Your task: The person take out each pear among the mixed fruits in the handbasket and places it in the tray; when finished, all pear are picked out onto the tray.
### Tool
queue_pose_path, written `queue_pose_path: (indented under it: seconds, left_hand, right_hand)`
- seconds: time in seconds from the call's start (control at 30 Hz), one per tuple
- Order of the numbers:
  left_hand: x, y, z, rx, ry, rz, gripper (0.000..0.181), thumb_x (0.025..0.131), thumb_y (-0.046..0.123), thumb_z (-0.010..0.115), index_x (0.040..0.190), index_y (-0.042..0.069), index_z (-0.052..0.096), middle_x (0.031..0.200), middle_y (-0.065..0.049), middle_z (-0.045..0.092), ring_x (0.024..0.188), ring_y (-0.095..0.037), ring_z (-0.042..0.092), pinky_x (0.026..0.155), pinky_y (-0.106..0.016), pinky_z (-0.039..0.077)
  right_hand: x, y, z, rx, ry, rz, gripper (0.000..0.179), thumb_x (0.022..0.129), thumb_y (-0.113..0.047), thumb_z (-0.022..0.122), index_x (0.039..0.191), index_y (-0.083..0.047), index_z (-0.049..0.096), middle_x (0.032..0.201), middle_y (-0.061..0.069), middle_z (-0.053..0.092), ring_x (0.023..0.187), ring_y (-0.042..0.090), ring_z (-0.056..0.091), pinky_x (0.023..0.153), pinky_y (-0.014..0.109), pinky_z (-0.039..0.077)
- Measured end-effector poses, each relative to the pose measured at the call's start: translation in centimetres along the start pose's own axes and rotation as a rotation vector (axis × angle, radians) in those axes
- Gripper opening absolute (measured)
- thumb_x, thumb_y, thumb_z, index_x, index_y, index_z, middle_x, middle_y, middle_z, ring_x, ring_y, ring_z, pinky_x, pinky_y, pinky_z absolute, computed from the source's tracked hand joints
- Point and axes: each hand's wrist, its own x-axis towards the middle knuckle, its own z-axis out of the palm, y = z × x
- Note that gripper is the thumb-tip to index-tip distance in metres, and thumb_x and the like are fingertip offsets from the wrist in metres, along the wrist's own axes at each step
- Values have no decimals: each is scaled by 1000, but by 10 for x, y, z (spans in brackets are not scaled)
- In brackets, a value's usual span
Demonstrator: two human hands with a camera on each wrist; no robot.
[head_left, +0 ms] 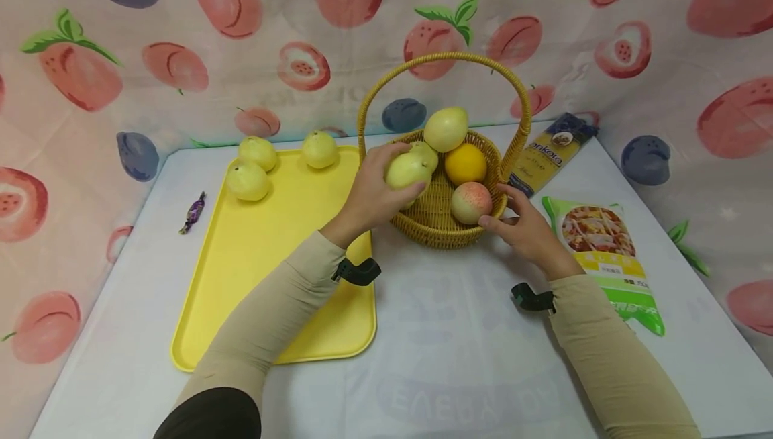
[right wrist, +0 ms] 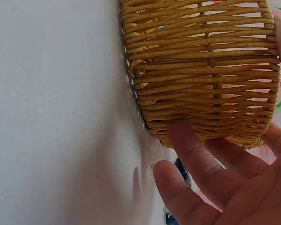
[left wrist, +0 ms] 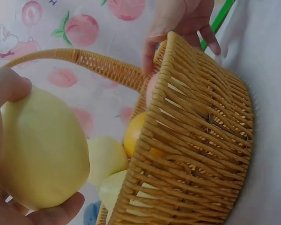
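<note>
My left hand (head_left: 376, 187) grips a pale yellow-green, pear-like fruit (left wrist: 44, 147) over the left side of a wicker basket (head_left: 443, 237). In the left wrist view, thumb and fingers wrap opposite sides of that fruit. With its thumb at the rim and its fingers along the outer weave, my right hand (right wrist: 234, 180) holds the basket's right side. Inside the basket lie an orange (head_left: 466, 164), a pink-and-cream peach (head_left: 471, 203) and more pale fruits, one of them (head_left: 445, 129) resting high at the back. The tall handle (head_left: 443, 57) arches above.
Left of the basket is a yellow tray (head_left: 284, 251) with three pale fruits (head_left: 248, 180) near its far end. A purple-wrapped candy (head_left: 193, 213) lies beyond its left edge. To the right are a blue-and-gold pasta pack (head_left: 546, 157) and a green food bag (head_left: 610, 251). Patterned cloth (head_left: 362, 90) hangs behind.
</note>
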Motion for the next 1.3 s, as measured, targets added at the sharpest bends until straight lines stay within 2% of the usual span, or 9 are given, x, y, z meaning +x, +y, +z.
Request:
queue_pose_path:
  seconds: [0.23, 0.43, 0.6, 0.83, 1.03, 1.3]
  left_hand:
    - [-13, -2, -15, -13, 23, 34, 54, 89, 23, 75, 138, 8, 59, 139, -15, 47, 116, -27, 49, 84, -44, 49]
    - [-25, -5, -30, 9, 43, 2, 54, 89, 26, 76, 138, 12, 60, 138, -12, 48, 113, -26, 50, 83, -45, 49]
    - [-38, -12, -41, 49, 53, -18, 54, 87, 26, 78, 136, 11, 61, 135, -12, 49, 110, -28, 51, 82, -46, 48]
    - [-50, -30, -55, 54, 128, -81, 55, 86, 22, 79, 135, 7, 61, 136, -13, 50, 113, -30, 50, 83, -49, 47]
    - [-58, -44, -62, 70, 139, -151, 55, 87, 22, 78, 137, 9, 59, 135, -15, 48, 106, -32, 50, 82, -49, 46]
    - [-60, -61, -67, 89, 185, -210, 56, 88, 23, 77, 137, 6, 58, 137, -19, 49, 115, -35, 50, 87, -54, 47]
  right_hand:
    - [0, -1, 0, -14, 4, -5, 94, 94, -53, 65, 162, -18, 11, 162, 26, 17, 127, 48, 45, 100, 61, 42]
    - [0, -1, 0, -21, 7, -4, 94, 94, -53, 65, 162, -17, 11, 161, 26, 18, 127, 48, 45, 100, 61, 42]
    - [0, -1, 1, -13, 6, -5, 94, 94, -52, 65, 162, -17, 11, 161, 26, 17, 129, 48, 44, 100, 61, 41]
    - [0, 0, 1, -8, 10, -14, 93, 95, -49, 65, 162, -16, 11, 161, 27, 17, 125, 48, 46, 98, 61, 43]
    - [-1, 0, 2, -4, 9, -16, 91, 96, -48, 65, 162, -16, 11, 161, 27, 17, 126, 48, 45, 98, 61, 43]
    - [0, 1, 1, -9, 6, -16, 93, 95, -50, 65, 162, -17, 10, 161, 27, 18, 128, 49, 44, 99, 61, 42]
